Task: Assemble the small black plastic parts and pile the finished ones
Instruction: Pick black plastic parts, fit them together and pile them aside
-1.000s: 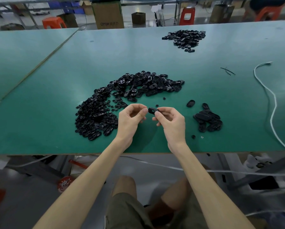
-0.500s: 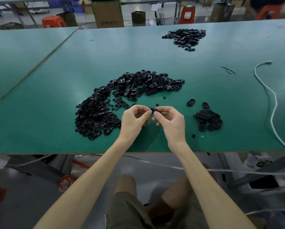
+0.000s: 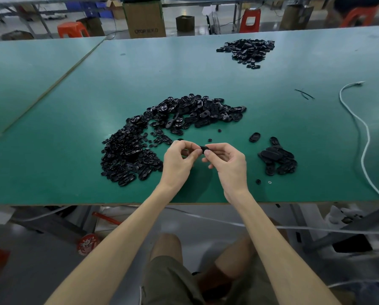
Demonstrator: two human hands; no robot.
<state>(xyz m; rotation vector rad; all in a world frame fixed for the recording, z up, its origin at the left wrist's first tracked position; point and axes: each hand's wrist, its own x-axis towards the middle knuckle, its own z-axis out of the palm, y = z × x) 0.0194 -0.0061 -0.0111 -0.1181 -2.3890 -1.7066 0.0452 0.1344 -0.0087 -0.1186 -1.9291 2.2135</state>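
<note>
One wide-angle view from a camera worn on the person's head, facing forward and down. The green tabletop [image 3: 52,95] fills the upper half, and its near edge crosses mid-frame. The left hand [image 3: 177,160] and right hand [image 3: 229,165] sit close, centre frame. Knees and floor show below.

The black part [image 3: 202,148] is mostly hidden in the grip of the left hand [image 3: 177,160] and right hand [image 3: 230,165]; the white cable [image 3: 366,134] leaves the right edge.
</note>
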